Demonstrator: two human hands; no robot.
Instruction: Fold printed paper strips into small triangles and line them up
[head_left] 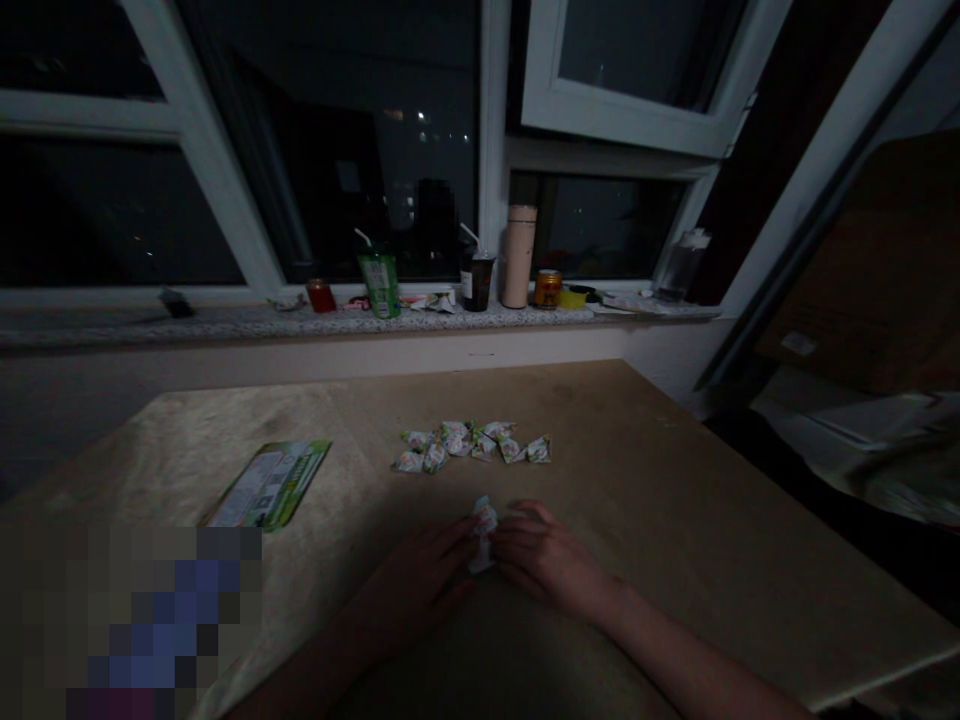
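Note:
A small wrapped candy [484, 518] in white, green and pink printed paper lies near the middle of the table, between my two hands. From its left, my left hand [431, 562] has its fingertips closed on the wrapper's edge. My right hand [553, 552] grips the wrapper from the other side, with the index finger slightly raised. Part of the candy is covered by my fingertips. Just beyond it lies a loose cluster of several similar wrapped candies [457, 440]. Dim light makes the exact finger contact hard to see.
A flat green and white printed packet [274, 485] lies on the table [637, 470] at the left. Along the windowsill [300, 325] stand a green cup [380, 285], a dark cup [477, 280], a pink flask [518, 258], a can [547, 290] and a clear bottle [682, 268].

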